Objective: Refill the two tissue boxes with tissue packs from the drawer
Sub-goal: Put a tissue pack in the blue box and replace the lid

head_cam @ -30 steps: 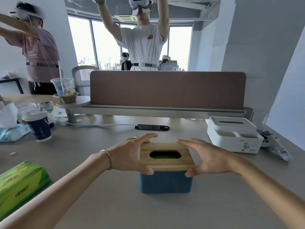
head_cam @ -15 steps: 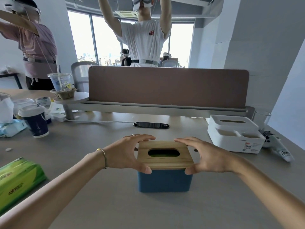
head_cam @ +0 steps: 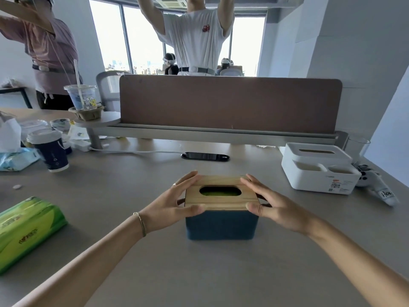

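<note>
Evidently 1 green tissue pack (head_cam: 26,227) waits at the desk's left edge. The left hand (head_cam: 172,207) and right hand (head_cam: 274,207) pinch the wooden lid (head_cam: 221,196) onto the blue box (head_cam: 221,224) — probably seating it squarely. The white box (head_cam: 318,171) stands right — unfilled, seemingly.

— What is the person wearing on the arms?

— No sleeves show; both forearms are bare up to the frame's edge. The left hand (head_cam: 174,206) carries a thin ring on one finger, and a slim gold-toned bangle (head_cam: 141,223) circles the wrist just behind it (a plain band, no charms visible).

— And the right hand (head_cam: 276,210)?

— Bare, with short nails.
</note>
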Demonstrator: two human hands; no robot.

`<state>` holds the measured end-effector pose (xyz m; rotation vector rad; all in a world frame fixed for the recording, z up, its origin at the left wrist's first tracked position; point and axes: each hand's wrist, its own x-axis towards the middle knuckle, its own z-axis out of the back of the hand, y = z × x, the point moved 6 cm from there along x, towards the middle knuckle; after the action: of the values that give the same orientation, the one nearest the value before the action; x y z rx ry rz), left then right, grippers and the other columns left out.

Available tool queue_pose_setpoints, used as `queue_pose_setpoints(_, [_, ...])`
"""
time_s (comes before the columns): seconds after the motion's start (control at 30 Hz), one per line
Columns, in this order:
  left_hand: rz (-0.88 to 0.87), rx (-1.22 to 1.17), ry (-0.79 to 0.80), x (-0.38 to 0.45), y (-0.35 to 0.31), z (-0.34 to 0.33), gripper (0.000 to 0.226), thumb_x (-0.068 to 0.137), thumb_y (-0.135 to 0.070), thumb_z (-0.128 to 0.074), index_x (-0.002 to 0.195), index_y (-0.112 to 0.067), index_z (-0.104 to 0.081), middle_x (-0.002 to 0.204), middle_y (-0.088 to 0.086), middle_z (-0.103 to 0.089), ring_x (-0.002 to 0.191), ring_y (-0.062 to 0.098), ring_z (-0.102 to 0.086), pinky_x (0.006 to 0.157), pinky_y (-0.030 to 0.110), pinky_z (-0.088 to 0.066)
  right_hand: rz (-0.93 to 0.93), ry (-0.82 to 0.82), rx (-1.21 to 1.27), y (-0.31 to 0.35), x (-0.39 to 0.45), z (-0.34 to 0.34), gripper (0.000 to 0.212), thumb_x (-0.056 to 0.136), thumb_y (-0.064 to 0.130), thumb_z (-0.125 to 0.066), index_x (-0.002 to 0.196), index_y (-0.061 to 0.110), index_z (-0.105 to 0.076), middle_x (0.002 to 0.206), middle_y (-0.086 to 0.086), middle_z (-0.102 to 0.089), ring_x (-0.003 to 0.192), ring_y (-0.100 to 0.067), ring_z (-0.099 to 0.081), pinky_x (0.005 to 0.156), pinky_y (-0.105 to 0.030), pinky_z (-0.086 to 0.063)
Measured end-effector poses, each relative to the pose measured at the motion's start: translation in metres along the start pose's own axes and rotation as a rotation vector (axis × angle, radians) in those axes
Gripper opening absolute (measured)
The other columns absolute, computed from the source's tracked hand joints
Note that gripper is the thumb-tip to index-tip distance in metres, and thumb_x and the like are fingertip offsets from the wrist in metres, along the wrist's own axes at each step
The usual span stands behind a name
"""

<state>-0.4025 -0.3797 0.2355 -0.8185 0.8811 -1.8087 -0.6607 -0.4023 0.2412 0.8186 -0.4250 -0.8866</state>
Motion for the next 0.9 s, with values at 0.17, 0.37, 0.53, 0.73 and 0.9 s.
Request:
queue_pose_setpoints(0.17, [0.002, -0.130, -0.088, -0.002, 0.002, -0.014, 0.060, 0.092, -0.041, -0.065, 0.148, -0.037, -0.042, 0.159, -0.031, -0.022, 0.144, -0.013, -0.021, 0.115, 0.015, -0.031, -0.034, -0.061, 0.130, 0.000, 0.001, -0.008, 0.064, 0.095, 0.046, -0.056, 0.153, 0.045, -0.028, 0.163, 0.028, -0.004, 0.144, 0.019, 0.000, 0.124, -0.025, -0.006])
queue_pose_setpoints(0.37, [0.001, 0.060, -0.069, 0.003, 0.008, -0.009, 0.068, 0.083, -0.065, -0.054, 0.146, -0.042, -0.042, 0.158, -0.033, -0.019, 0.152, 0.003, -0.011, 0.123, 0.046, -0.022, -0.030, -0.189, 0.169, 0.001, 0.001, -0.012, 0.069, 0.085, 0.046, -0.057, 0.151, 0.041, -0.036, 0.163, 0.022, -0.019, 0.144, 0.018, -0.010, 0.125, -0.029, -0.011])
queue_pose_setpoints(0.53, [-0.002, 0.011, -0.086, 0.001, 0.000, -0.014, 0.071, 0.082, -0.060, -0.053, 0.147, -0.034, -0.041, 0.159, -0.030, -0.014, 0.144, -0.009, -0.021, 0.119, 0.030, -0.029, -0.017, -0.237, 0.268, 0.004, 0.000, -0.021, 0.055, 0.101, 0.025, -0.052, 0.152, 0.038, -0.035, 0.162, 0.022, -0.024, 0.146, 0.012, -0.016, 0.115, -0.011, -0.018])
queue_pose_setpoints(0.73, [0.148, -0.327, -0.211, -0.011, 0.000, -0.024, 0.073, 0.086, -0.035, -0.068, 0.149, -0.045, -0.034, 0.162, -0.020, -0.018, 0.142, -0.004, -0.030, 0.113, 0.019, -0.031, -0.079, -0.392, 0.547, 0.005, -0.002, -0.037, 0.055, 0.092, 0.024, -0.055, 0.141, 0.049, -0.048, 0.151, 0.024, -0.042, 0.143, -0.003, -0.035, 0.123, -0.041, -0.022])
queue_pose_setpoints(0.9, [0.153, -0.621, -0.572, -0.018, 0.009, -0.017, 0.058, 0.098, -0.008, -0.056, 0.148, -0.034, -0.043, 0.134, -0.022, -0.051, 0.098, -0.025, -0.053, 0.076, -0.001, -0.042, -0.042, -0.495, 0.596, 0.035, 0.016, -0.058, 0.059, 0.095, 0.007, -0.056, 0.144, 0.039, -0.048, 0.149, 0.020, -0.043, 0.141, -0.002, -0.034, 0.121, -0.032, -0.023])
